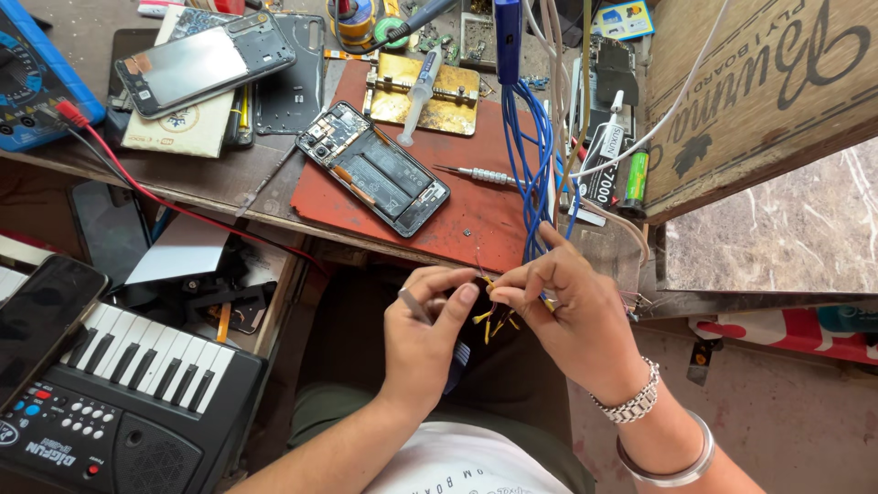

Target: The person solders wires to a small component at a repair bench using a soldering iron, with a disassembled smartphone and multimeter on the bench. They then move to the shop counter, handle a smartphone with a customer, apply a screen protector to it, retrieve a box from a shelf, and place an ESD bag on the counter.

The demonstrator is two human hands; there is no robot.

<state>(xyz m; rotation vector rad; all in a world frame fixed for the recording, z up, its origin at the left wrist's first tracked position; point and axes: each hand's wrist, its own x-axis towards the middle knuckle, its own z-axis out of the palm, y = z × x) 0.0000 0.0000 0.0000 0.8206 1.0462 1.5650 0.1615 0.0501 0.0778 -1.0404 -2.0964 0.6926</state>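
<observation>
My left hand [422, 337] is closed around a thin metal tool [413, 306]. My right hand [569, 311] pinches the yellow-tipped wire ends [491, 316] of the blue wire bundle [530, 174], held below the desk edge, in front of the red mat [476, 220] bearing an opened phone [373, 167].

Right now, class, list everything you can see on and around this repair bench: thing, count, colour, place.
opened phone: one, black, on the red mat
red mat: one, bench centre
screwdriver: one, silver, on the mat
syringe: one, clear, over the brass holder
brass holder: one, gold, top of mat
phone screen: one, grey, upper left
multimeter: one, blue, far left
blue wires: a bundle, hanging down to the right hand
keyboard: one, black, lower left
yellow-tipped wire ends: several, between the hands
left hand: pinches a thin metal tool
right hand: grips the wires
</observation>
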